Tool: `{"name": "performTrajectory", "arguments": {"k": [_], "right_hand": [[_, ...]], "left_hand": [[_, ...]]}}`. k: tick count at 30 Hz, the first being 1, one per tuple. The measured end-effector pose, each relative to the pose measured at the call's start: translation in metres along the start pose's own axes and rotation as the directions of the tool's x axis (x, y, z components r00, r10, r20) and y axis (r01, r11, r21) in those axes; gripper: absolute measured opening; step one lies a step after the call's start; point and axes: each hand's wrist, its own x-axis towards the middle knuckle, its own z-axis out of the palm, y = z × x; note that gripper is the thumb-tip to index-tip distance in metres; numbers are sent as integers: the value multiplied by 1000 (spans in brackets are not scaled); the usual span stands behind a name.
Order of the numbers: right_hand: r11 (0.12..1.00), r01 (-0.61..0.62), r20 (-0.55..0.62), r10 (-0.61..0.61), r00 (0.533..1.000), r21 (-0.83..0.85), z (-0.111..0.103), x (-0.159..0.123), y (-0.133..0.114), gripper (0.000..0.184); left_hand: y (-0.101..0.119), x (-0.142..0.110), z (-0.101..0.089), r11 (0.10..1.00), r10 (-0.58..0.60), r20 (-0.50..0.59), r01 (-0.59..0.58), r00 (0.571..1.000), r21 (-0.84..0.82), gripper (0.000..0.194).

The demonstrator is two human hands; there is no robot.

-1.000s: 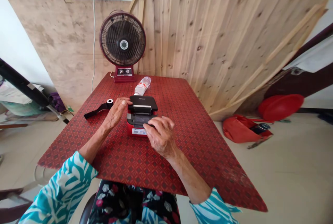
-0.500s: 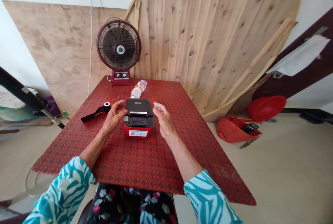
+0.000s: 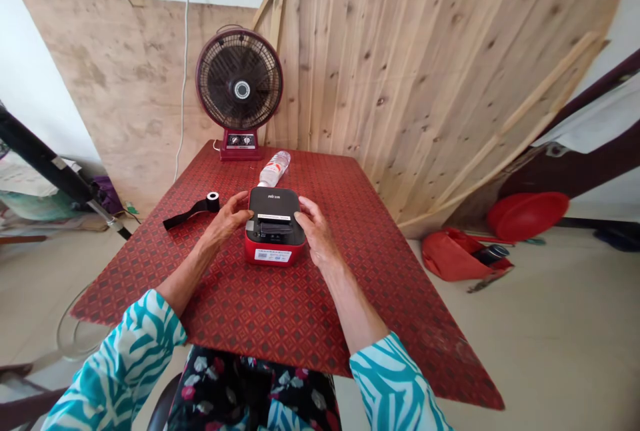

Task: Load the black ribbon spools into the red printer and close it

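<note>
A small red and black label printer (image 3: pixel 275 229) sits in the middle of the red patterned table (image 3: pixel 280 297), its black lid down. My left hand (image 3: pixel 227 216) rests against the printer's left side with fingers curled onto its top edge. My right hand (image 3: pixel 313 231) presses on the right side, fingers reaching over the lid. A black ribbon roll (image 3: pixel 213 201) with a loose black strip (image 3: pixel 183 215) lies just left of my left hand.
A clear plastic bottle (image 3: pixel 275 167) lies on its side behind the printer. A red table fan (image 3: pixel 240 91) stands at the table's far edge before wooden boards. On the floor at right lie a red bag (image 3: pixel 450 256) and a red basin (image 3: pixel 527 213).
The printer's lid, raised a second ago, is now down. My right hand left the open compartment, swung to the right side, then closed in against the printer. My left hand stayed at the left side.
</note>
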Motion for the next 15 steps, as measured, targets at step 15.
{"name": "performTrajectory", "arguments": {"k": [15], "right_hand": [[989,-3,-240,39,970,148,17,-19,45,60]], "left_hand": [[-15,-26,-7,985,-1,-39,-6,999,-171,61]]}}
